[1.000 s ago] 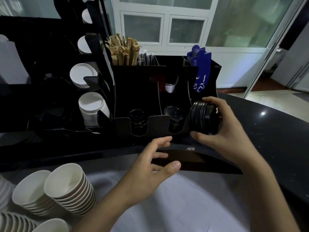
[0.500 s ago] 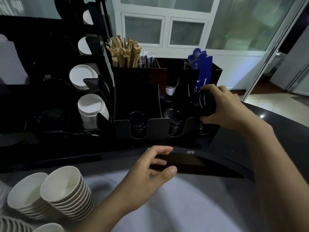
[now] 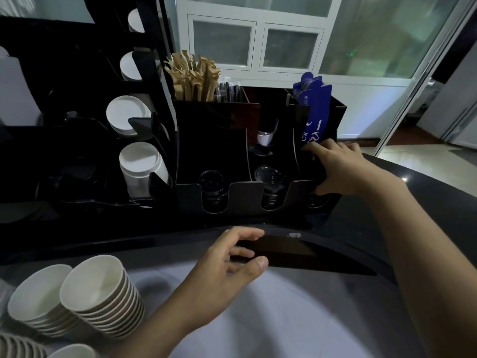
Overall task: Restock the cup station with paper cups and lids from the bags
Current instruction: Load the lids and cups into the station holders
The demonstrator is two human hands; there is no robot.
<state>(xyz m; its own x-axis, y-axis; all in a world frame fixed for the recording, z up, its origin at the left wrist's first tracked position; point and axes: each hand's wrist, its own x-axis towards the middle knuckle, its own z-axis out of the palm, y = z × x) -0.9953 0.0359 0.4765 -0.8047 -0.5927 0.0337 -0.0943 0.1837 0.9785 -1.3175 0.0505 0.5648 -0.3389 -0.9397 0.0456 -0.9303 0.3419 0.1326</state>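
Observation:
The black cup station (image 3: 214,140) stands on the counter with three lid slots along its front. My right hand (image 3: 340,166) reaches into the rightmost slot, fingers and thumb curled round a stack of black lids (image 3: 308,171) that is mostly lost in the dark. More lids (image 3: 313,201) show below it in that slot. My left hand (image 3: 227,264) hovers over the counter edge, fingers loosely curled, holding nothing. Two nested stacks of paper cups (image 3: 103,293) lie on their sides at the lower left.
White cups (image 3: 139,164) fill the tilted dispenser tubes on the left. Wooden stirrers (image 3: 193,76) and a blue card (image 3: 313,109) stick up behind the slots. Lids also sit in the left slot (image 3: 212,187) and middle slot (image 3: 269,182). A white sheet (image 3: 284,319) covers the near surface.
My right hand carried the stack of black lids from in front of the station up and into the rightmost slot. My left hand stayed near the counter edge.

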